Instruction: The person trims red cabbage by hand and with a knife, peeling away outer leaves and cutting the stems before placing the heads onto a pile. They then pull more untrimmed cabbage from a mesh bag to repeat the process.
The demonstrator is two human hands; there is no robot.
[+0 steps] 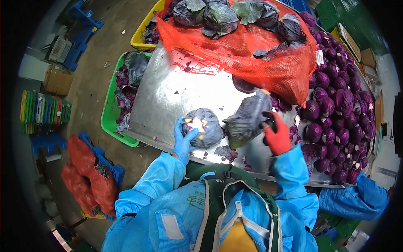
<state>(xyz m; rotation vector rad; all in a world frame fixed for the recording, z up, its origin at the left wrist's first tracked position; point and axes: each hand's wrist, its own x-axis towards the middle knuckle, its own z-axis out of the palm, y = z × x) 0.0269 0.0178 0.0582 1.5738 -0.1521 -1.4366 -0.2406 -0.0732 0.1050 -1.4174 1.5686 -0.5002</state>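
My left hand [183, 138], in a blue glove, is closed on the left side of a red cabbage [203, 127] whose cut stem faces up. Beside it, a larger cabbage with loose outer leaves [250, 118] stands tilted on the metal table [159, 101]. At its right edge is my right hand [277, 133], in a red glove, with fingers curled around something dark, perhaps a leaf or a tool; I cannot make it out. Torn leaf pieces [226, 153] lie just below the two cabbages.
A red mesh sack [252, 71] with leafy cabbages lies at the back. Trimmed purple cabbages [331, 109] are piled at the right. A green crate [110, 110] and a yellow crate [136, 40] hold leaves at the left. Filled red sacks [90, 176] stand at the lower left.
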